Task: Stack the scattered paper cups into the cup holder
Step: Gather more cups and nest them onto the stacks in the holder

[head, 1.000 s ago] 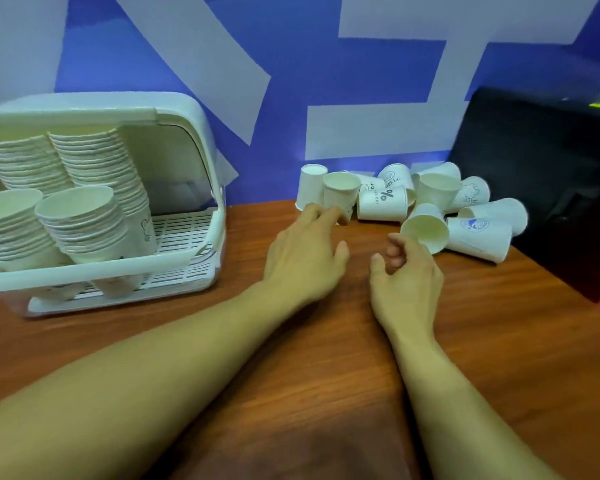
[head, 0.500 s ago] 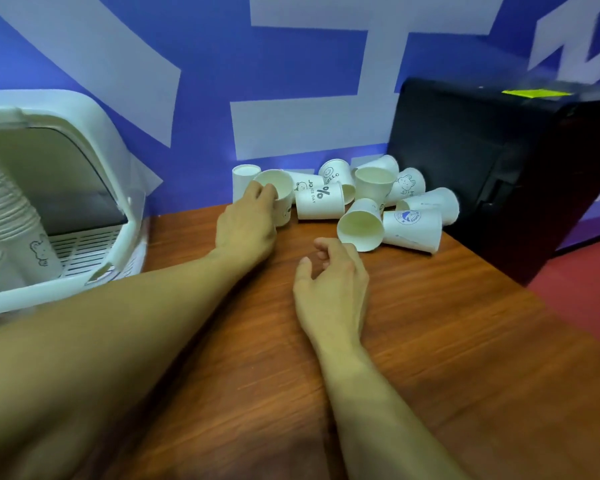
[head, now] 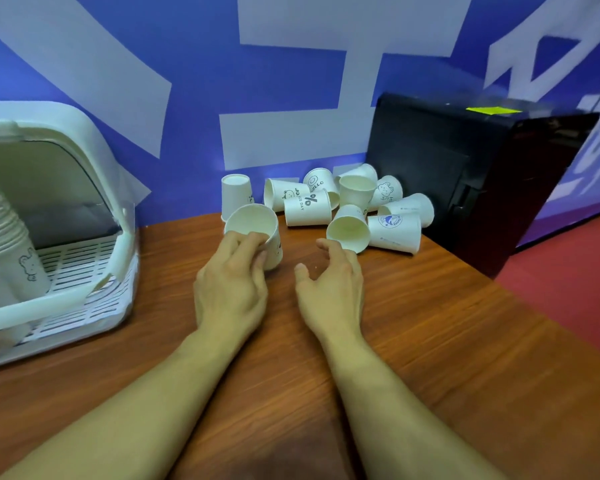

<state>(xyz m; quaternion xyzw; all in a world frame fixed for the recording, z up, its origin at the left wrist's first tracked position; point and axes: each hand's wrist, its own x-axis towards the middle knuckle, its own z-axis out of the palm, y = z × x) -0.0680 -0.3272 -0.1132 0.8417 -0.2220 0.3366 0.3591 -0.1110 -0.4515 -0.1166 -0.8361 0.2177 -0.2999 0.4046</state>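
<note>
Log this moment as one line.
left hand: grips paper cup | right hand: open, by tipped cup | cup holder: holds stacks | loose cups: piled on table

We list: a brown wood-grain table (head: 430,341); on its left side, a white slatted plastic cup holder (head: 80,258) containing nested stacks of white paper cups (head: 4,230). Our left hand (head: 231,292) grips one white paper cup (head: 257,225), tilted, mouth towards us. Our right hand (head: 329,292) is loosely curled, just beside a heap of printed white paper cups (head: 394,230) lying against the blue-and-white wall (head: 187,46) and a black box (head: 465,174).
</note>
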